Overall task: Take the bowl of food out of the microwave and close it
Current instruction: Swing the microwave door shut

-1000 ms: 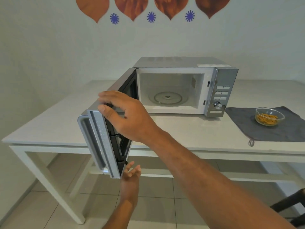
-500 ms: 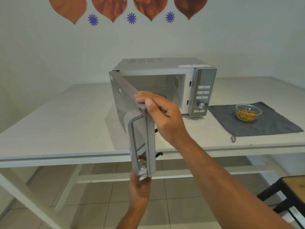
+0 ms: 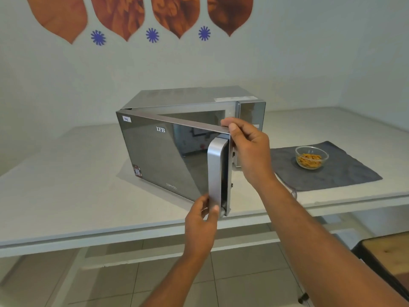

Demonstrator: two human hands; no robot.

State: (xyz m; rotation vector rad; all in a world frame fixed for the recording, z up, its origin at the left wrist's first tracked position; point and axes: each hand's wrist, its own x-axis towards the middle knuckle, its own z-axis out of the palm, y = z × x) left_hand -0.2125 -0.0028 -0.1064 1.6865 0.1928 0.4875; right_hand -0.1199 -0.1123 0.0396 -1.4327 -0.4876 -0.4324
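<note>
A silver microwave (image 3: 190, 96) stands on the white table (image 3: 66, 185). Its mirrored door (image 3: 163, 158) hangs partly open, swung roughly halfway toward the cavity. My right hand (image 3: 250, 151) grips the door's top right corner, thumb on the front edge. My left hand (image 3: 199, 222) pinches the bottom end of the silver door handle (image 3: 215, 173). The glass bowl of yellow food (image 3: 311, 157) sits outside the microwave on a dark grey cloth (image 3: 345, 171), to the right. The cavity is mostly hidden by the door.
A wooden stool (image 3: 389, 255) with a dark frame stands at the lower right near the table edge. Table legs and rails run below over a tiled floor. Orange and blue decorations hang on the wall behind.
The door has swung from wide open toward the microwave. My right hand rode along on its top edge, and my left hand rose from below the door to grip the handle's bottom.
</note>
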